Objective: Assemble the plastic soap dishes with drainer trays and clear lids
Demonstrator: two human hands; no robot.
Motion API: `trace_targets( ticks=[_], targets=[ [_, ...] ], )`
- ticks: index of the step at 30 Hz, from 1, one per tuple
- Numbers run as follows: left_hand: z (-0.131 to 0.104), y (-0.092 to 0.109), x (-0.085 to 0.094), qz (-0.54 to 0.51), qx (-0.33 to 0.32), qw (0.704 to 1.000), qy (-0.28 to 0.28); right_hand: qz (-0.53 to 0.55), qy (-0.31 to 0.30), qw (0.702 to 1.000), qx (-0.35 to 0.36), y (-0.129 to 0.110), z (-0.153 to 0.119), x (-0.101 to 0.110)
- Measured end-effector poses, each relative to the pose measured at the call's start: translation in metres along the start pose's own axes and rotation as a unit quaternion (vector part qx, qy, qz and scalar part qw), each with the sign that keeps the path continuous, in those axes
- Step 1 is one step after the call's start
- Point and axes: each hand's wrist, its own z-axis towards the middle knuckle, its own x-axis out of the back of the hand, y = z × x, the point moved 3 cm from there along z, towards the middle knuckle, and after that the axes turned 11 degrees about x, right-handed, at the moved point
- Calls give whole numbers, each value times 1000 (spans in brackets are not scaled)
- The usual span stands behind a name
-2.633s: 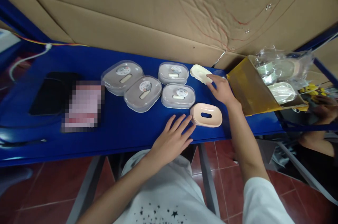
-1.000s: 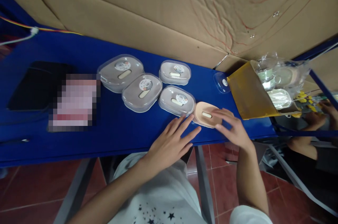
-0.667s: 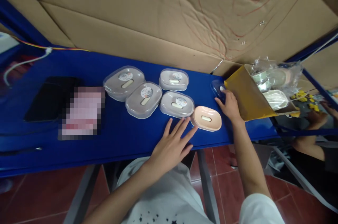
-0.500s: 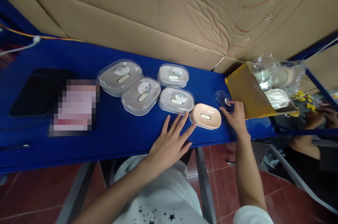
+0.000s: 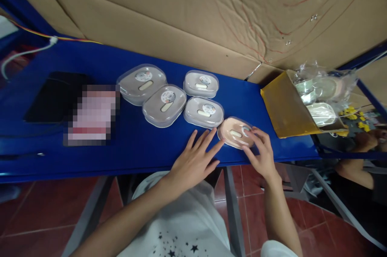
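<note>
One peach dish (image 5: 230, 130) partly hidden by right grip (image 5: 262, 153); pinching: cannot tell; left grip (image 5: 192, 163) spread.

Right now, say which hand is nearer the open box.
Right. The right hand, at the peach dish, is left and in front of the open box; the left hand is farther left, by the dish's left end.

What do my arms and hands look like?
Your left hand and right hand wear no visible gloves, rings or watch. Both forearms are bare; a whitish short sleeve shows on the right; any left sleeve is out of frame.
</note>
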Motion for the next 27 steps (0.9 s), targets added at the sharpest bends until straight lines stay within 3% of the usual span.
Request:
trace_targets(
  ticks=[4,14,27],
  targets=[
    [0,0,-1,2,-5,1000,-13,-26,7,999,30,-8,0,-10],
    [-1,0,-3,8,-4,1000,-17,-49,68,996,11,2,-14,-16],
    [-1,0,-3,-3,-2,1000,-16,-49,57,997,-16,0,-8,-20]
  ],
)
